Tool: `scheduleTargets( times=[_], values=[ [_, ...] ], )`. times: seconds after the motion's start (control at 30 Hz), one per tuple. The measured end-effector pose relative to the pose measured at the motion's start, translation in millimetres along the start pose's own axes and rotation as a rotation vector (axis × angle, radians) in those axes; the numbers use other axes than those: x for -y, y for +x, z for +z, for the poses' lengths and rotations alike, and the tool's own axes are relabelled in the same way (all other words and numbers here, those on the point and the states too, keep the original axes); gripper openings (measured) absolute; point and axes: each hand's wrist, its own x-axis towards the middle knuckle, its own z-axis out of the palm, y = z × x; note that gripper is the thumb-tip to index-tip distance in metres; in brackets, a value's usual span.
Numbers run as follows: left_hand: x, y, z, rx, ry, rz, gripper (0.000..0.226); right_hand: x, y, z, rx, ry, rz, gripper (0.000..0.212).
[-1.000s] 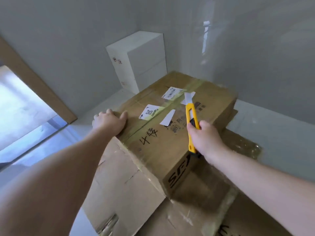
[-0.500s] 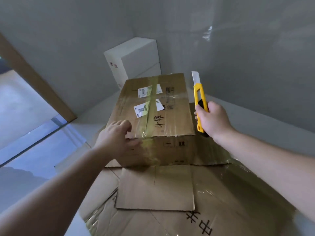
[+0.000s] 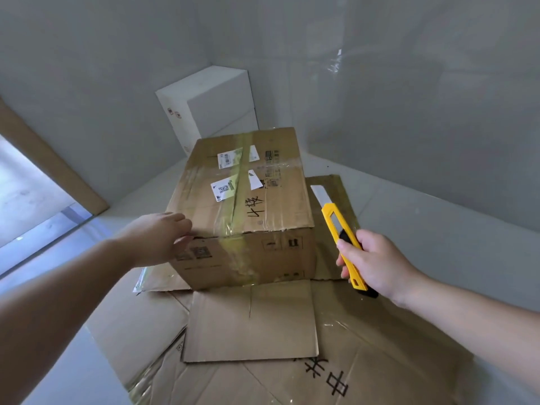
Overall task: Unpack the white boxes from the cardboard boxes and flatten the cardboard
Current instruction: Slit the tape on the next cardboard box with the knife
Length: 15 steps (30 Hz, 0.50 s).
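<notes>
Flattened cardboard sheets (image 3: 251,320) cover the near floor (image 3: 438,206), overlapping one another; the near right sheet carries large black handwritten characters, partly cut off. On top of them, toward the middle, stands a sealed cardboard box (image 3: 245,206), its long axis running from near to far, with clear tape along the centre seam of the lid. The lid bears two white shipping labels (image 3: 226,173) with a barcode and a QR code, small torn white stickers just beside them, printed marks too small to read, and black handwriting near the front edge. The front face shows small handling symbols. Behind it, in the far corner against the wall, sits a stack of white boxes (image 3: 210,103). The left hand (image 3: 159,238) rests on the near left top corner of the box, fingers loosely bent over the edge. The right hand (image 3: 377,264) grips a yellow box cutter (image 3: 340,238) to the right of the box, blade extended and pointing up and away, clear of the cardboard.
</notes>
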Motion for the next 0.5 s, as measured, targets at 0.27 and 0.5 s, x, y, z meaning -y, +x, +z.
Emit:
scheduleTargets(
  times=[0.27, 0.5],
  values=[
    [-60, 29, -15, 0.137, 0.144, 0.148, 0.011, -16, -19, 6, -0.023, 0.267, 0.158, 0.023],
    [-201, 88, -46, 0.155, 0.096, 0.303, 0.025, -47, -47, -15, -0.310, 0.515, 0.394, 0.023]
  ],
)
